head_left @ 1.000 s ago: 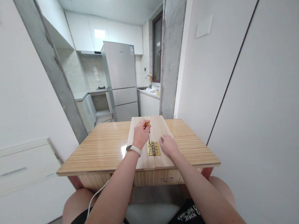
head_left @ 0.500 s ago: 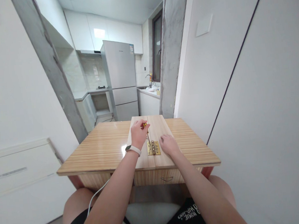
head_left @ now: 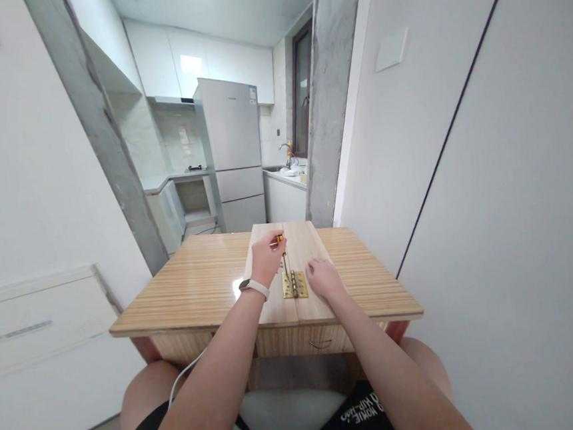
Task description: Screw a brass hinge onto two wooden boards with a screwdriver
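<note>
Two pale wooden boards (head_left: 305, 243) lie side by side on a small wooden table (head_left: 197, 286), joined by a brass hinge (head_left: 294, 285). My left hand (head_left: 266, 257) is closed round the yellow handle of a screwdriver (head_left: 281, 241), whose thin shaft points down at the hinge. A white band sits on that wrist. My right hand (head_left: 323, 278) rests palm down on the right board just beside the hinge, with its fingers curled loosely.
The table has a drawer with a handle (head_left: 320, 344) facing my knees. A white wall panel (head_left: 488, 177) stands close on the right. Grey pillars (head_left: 111, 157) frame a kitchen behind, with a silver fridge (head_left: 232, 156) and a sink counter (head_left: 286, 175).
My left hand has turned slightly on the screwdriver handle, and its wrist has shifted a little. The right hand and the boards have stayed put.
</note>
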Available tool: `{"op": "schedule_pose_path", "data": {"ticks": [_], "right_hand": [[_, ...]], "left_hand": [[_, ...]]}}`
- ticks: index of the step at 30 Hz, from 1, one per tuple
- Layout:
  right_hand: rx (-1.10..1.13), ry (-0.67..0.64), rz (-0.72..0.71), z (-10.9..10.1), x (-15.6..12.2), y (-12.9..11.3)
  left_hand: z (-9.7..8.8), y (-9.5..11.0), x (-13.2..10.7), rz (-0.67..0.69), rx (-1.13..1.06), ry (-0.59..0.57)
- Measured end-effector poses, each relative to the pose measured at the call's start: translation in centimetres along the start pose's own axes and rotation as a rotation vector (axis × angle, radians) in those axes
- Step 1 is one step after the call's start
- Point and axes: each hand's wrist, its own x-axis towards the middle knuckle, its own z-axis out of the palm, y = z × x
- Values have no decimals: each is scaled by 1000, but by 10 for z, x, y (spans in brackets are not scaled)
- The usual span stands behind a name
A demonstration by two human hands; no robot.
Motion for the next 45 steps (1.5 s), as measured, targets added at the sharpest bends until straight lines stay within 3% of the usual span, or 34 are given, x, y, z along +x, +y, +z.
{"op": "schedule_pose_path", "data": {"ticks": [10,19,25,29,34,45], "right_hand": [[8,13,-7,1,0,0],[-5,-17,5,-3,0,-2],[-1,6,-1,-2,-1,-2],[-2,-4,0,-1,0,-2],[2,-1,3,-2,0,-2],[1,-12,15,-3,0,-3]], "left_hand": [[0,1,-2,9,145,118],[7,5,-3,-18,22,-21],[5,11,-6,16,-3,-11],[5,14,-6,55,61,58],[6,16,-5,20,116,89],[6,18,-5,41,-9,-22]]}}
